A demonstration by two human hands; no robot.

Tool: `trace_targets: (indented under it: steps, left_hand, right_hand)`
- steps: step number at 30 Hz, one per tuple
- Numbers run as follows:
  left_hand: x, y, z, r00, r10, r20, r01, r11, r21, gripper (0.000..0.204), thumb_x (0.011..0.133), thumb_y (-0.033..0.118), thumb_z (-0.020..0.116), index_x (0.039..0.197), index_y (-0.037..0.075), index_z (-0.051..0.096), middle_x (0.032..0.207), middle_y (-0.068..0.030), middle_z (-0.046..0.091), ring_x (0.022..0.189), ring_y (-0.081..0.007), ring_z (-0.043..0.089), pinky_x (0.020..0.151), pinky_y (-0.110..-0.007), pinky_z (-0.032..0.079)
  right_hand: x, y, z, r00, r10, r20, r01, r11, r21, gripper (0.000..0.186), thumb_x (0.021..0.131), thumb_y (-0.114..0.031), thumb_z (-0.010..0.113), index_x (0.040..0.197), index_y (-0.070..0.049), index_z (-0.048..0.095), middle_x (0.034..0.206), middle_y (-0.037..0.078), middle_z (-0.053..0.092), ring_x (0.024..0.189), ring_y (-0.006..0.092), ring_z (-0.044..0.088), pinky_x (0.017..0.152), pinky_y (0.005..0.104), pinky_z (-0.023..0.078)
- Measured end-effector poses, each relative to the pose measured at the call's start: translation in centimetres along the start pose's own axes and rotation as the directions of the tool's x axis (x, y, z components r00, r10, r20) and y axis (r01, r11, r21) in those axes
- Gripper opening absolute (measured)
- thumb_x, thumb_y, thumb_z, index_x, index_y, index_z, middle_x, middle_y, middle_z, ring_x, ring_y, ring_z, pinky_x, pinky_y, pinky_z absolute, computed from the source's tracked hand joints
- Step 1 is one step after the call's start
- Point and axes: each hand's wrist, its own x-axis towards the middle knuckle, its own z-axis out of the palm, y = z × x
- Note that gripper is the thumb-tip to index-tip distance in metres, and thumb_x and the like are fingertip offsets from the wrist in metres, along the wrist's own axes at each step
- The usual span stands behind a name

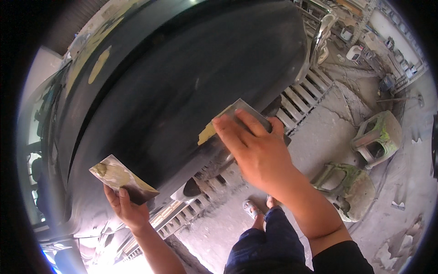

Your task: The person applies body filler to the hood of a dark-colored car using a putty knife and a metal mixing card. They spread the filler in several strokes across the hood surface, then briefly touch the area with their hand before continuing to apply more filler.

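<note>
My left hand (127, 213) grips a flat metal putty plate (119, 177) from below, its thumb on the near face. Yellowish putty is smeared over that plate. Over the front edge of a dark car hood (178, 77), my right hand (262, 153) presses a broad, flat putty scraper (239, 107) with its fingers spread along the blade. Beside the scraper, a patch of yellow putty (207, 133) lies on the hood. My fingers and palm hide much of the scraper, and its lower edge against the panel cannot be seen.
Two stained plastic stools (378, 137) stand on the concrete floor at the right. A slatted rack (303, 97) lies by the car's front. Shelves with containers (401, 59) line the far right. Further putty patches (99, 65) mark the car's far left side.
</note>
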Motion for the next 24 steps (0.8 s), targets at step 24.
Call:
trace_targets:
  steps: [24]
  left_hand:
    - [0.0, 0.0, -1.2, 1.0, -0.013, -0.007, 0.013, 1.0, -0.023, 0.055, 0.092, 0.003, 0.05, 0.144, 0.008, 0.033, 0.135, -0.0112, 0.049, 0.123, -0.0248, 0.049, 0.106, -0.041, 0.038]
  right_hand:
    - [0.3, 4.0, -0.8, 0.999, 0.036, -0.026, -0.035, 0.999, 0.011, 0.071, 0.076, -0.009, 0.065, 0.142, -0.009, 0.038, 0.132, 0.006, 0.056, 0.128, 0.0255, 0.044, 0.09, 0.0559, 0.032]
